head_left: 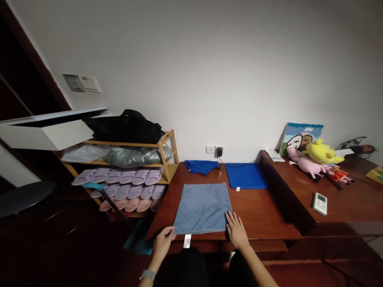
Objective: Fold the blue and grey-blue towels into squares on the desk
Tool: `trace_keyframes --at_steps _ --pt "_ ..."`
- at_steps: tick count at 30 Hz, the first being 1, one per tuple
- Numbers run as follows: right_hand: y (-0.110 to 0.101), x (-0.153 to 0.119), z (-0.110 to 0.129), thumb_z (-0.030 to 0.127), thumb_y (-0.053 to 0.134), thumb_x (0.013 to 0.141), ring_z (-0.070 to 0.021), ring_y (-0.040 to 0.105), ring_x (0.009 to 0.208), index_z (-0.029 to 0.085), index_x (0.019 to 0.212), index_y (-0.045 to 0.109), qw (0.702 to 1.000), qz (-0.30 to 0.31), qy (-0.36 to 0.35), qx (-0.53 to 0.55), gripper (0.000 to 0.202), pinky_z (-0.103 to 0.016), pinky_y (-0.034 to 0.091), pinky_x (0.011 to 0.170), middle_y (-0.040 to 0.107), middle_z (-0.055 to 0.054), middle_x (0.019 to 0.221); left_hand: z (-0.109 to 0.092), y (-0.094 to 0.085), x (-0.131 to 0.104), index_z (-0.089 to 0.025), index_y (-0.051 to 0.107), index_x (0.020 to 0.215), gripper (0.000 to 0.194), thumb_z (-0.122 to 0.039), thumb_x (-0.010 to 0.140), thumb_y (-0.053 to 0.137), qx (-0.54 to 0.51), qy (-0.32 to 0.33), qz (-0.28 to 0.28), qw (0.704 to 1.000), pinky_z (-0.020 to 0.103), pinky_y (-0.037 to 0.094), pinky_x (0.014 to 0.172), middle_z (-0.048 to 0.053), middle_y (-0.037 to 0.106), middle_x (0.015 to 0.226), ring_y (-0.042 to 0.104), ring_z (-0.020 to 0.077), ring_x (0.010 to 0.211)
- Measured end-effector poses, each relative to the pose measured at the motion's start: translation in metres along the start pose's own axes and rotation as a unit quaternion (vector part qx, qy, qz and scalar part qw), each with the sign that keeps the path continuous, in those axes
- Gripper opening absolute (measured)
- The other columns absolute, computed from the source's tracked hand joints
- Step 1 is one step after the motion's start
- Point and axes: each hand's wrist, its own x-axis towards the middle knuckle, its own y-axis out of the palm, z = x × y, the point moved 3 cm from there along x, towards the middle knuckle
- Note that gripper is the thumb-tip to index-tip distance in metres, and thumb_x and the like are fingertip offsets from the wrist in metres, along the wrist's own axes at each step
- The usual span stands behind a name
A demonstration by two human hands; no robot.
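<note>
A grey-blue towel (203, 207) lies spread out on the wooden table (254, 211), with a white label hanging from its near edge. My left hand (164, 241) is at the near left corner, thumb and fingers closed on the cloth. On the right edge, near the front corner, my right hand (236, 229) rests flat with its fingers stretched out. Behind the towel, to the right, lies a bright blue cloth (247, 176) folded flat. A crumpled blue cloth (202, 166) sits by the wall.
To the left, a wooden rack (167, 159) holds several pairs of slippers (119, 175) and a black bag (128, 127). On the raised desk to the right are plush toys (321, 153) and a white remote control (320, 204). A plug (220, 151) with a cable is in the wall.
</note>
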Motion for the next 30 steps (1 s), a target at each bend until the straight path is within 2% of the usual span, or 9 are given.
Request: trace_keyframes --at_steps 4,9,13,16,21,25,28,30 --pt "0.018 -0.03 -0.006 0.054 0.02 0.108 -0.0211 0.02 0.158 0.026 0.163 0.022 1.0 -0.023 -0.018 0.0 0.062 -0.044 0.017 0.13 0.022 0.002 0.168 0.001 0.0 -0.002 -0.022 0.073 0.088 0.048 -0.065 0.068 0.062 0.069 0.023 -0.005 0.997 0.04 0.063 0.079 0.01 0.083 0.093 0.08 0.0309 0.079" --pt "0.026 -0.05 -0.005 0.051 0.024 0.108 -0.0233 0.024 0.157 0.026 0.162 0.027 0.998 -0.057 0.003 0.001 0.06 -0.047 0.022 0.129 0.027 0.0 0.167 0.0 -0.002 -0.003 -0.024 0.073 0.092 0.041 -0.058 0.075 0.055 0.115 0.035 -0.022 0.992 0.038 0.06 0.082 0.008 0.084 0.097 0.08 0.03 0.084" --pt "0.017 -0.048 0.009 0.048 0.024 0.108 -0.0253 0.027 0.156 0.024 0.16 0.037 0.997 -0.067 0.022 0.011 0.058 -0.05 0.02 0.129 0.033 -0.002 0.165 -0.004 -0.002 -0.006 -0.025 0.073 0.094 0.037 -0.051 0.079 0.052 0.136 0.043 -0.047 0.989 0.037 0.059 0.083 0.007 0.084 0.097 0.08 0.0291 0.085" --pt "0.009 -0.037 0.024 0.044 0.023 0.108 -0.0262 0.023 0.157 0.021 0.16 0.035 0.996 -0.074 0.048 0.014 0.059 -0.048 0.02 0.129 0.028 -0.002 0.167 -0.007 0.0 -0.007 -0.026 0.074 0.093 0.031 -0.045 0.082 0.052 0.161 0.059 -0.043 0.984 0.035 0.059 0.081 0.006 0.084 0.093 0.079 0.027 0.084" --pt "0.02 -0.028 0.038 0.049 0.03 0.107 -0.0278 0.017 0.158 0.024 0.162 0.031 0.997 -0.065 0.029 0.023 0.061 -0.05 0.02 0.128 0.023 -0.001 0.169 -0.01 -0.003 -0.005 -0.026 0.076 0.094 0.027 -0.037 0.084 0.054 0.211 0.085 -0.067 0.971 0.031 0.058 0.08 0.006 0.084 0.096 0.079 0.0259 0.09" --pt "0.03 -0.038 0.022 0.043 0.031 0.108 -0.0262 0.031 0.154 0.026 0.159 0.039 0.996 -0.084 -0.017 0.009 0.054 -0.047 0.028 0.125 0.035 -0.002 0.165 -0.009 -0.005 -0.005 -0.024 0.076 0.094 0.028 -0.037 0.085 0.053 0.222 0.083 -0.08 0.968 0.033 0.058 0.082 0.009 0.083 0.099 0.078 0.0274 0.095" --pt "0.027 -0.043 0.003 0.034 0.035 0.108 -0.0242 0.042 0.148 0.026 0.153 0.048 0.993 -0.099 -0.059 0.003 0.049 -0.043 0.038 0.12 0.047 -0.003 0.159 -0.008 -0.004 -0.008 -0.025 0.076 0.095 0.028 -0.037 0.086 0.053 0.223 0.084 -0.09 0.967 0.033 0.058 0.085 0.008 0.083 0.102 0.077 0.0274 0.1" --pt "0.021 -0.043 -0.008 0.034 0.039 0.107 -0.0237 0.047 0.145 0.027 0.151 0.051 0.99 -0.112 -0.086 0.002 0.047 -0.042 0.04 0.119 0.051 -0.004 0.156 -0.008 -0.005 -0.011 -0.025 0.076 0.094 0.027 -0.037 0.085 0.053 0.223 0.083 -0.096 0.966 0.034 0.057 0.086 0.008 0.083 0.102 0.077 0.028 0.1"
